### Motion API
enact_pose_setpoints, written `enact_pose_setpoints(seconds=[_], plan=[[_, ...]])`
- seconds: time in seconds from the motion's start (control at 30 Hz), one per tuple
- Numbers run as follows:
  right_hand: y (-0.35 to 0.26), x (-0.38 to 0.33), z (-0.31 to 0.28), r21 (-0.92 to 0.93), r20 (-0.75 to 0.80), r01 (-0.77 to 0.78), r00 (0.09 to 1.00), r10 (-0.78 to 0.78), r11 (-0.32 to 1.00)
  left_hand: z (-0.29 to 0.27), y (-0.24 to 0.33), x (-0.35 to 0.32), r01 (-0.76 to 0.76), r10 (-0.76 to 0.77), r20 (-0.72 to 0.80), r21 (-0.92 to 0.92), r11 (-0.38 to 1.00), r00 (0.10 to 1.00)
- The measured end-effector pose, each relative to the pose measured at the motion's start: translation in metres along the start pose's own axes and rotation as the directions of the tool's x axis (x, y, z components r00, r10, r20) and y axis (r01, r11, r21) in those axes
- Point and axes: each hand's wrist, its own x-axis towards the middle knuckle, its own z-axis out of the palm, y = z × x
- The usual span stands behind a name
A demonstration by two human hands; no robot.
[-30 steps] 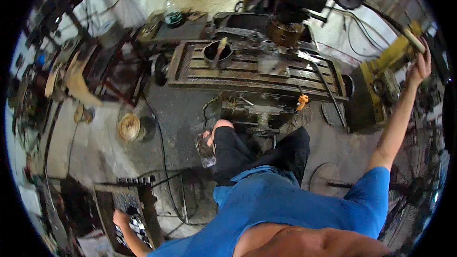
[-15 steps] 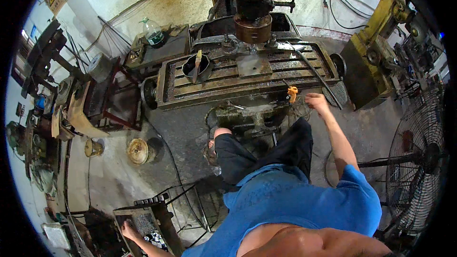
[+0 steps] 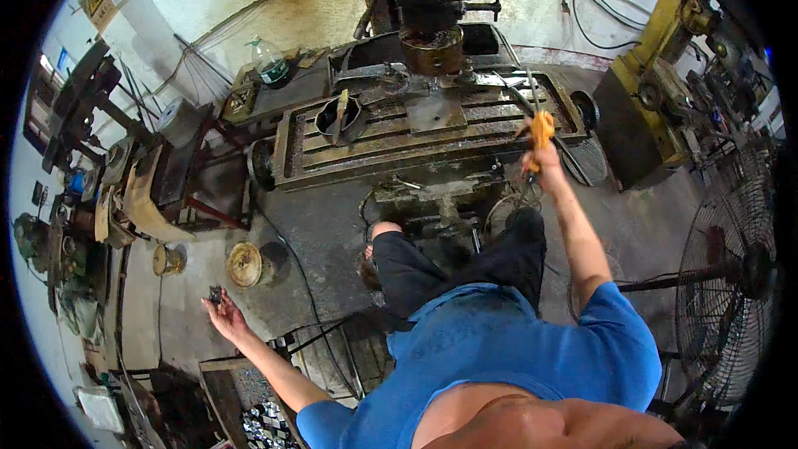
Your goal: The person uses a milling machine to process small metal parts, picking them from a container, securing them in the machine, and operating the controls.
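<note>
My right hand (image 3: 544,165) is closed around an orange air blow gun (image 3: 543,128) at the front right of the machine's slotted table (image 3: 320,173). Its thin nozzle points away over the table. At the left, my left hand (image 3: 230,321) is raised with small dark metal pieces (image 3: 215,293) held at the fingertips; their exact shape is too small to make out. Below that arm stands a box (image 3: 214,399) with many small shiny metal blocks (image 3: 264,426) in it. A flat light metal plate (image 3: 435,113) lies on the slotted table under the machine's spindle head (image 3: 431,51).
A dark pot (image 3: 352,128) with a brush (image 3: 340,115) in it sits on the table's left part. A long bar (image 3: 573,164) leans over the right edge. On the floor at left are two buckets (image 3: 244,264). A caged fan (image 3: 715,283) stands at right.
My right hand has taken hold of the orange blow gun and lifted it toward the table. My left hand has come up out of the box with small metal pieces.
</note>
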Motion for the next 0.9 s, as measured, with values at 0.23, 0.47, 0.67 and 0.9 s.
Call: enact_pose_setpoints(seconds=[0.23, 0.47, 0.67, 0.9], plan=[[-0.083, 0.0, 0.095, -0.929, 0.37, 0.37, 0.929, 0.025, 0.017, 0.062, -0.075, -0.022, 0.018, 0.001, -0.111, 0.171, 0.985, 0.994], [-0.053, 0.081, 0.137, -0.972, 0.133, 0.142, 0.989, 0.063, -0.184, 0.036, -0.082, -0.041, 0.167, -0.162, -0.041, 0.311, 0.936, 0.986], [-0.063, 0.045, 0.141, -0.948, 0.258, 0.276, 0.958, 0.124, -0.159, 0.059, -0.085, -0.095, 0.154, -0.154, -0.028, 0.371, 0.916, 0.988], [-0.032, -0.127, 0.272, -0.635, 0.73, 0.756, 0.521, 0.443, 0.158, 0.078, -0.132, -0.105, 0.234, -0.23, -0.041, 0.168, 0.958, 0.972]])
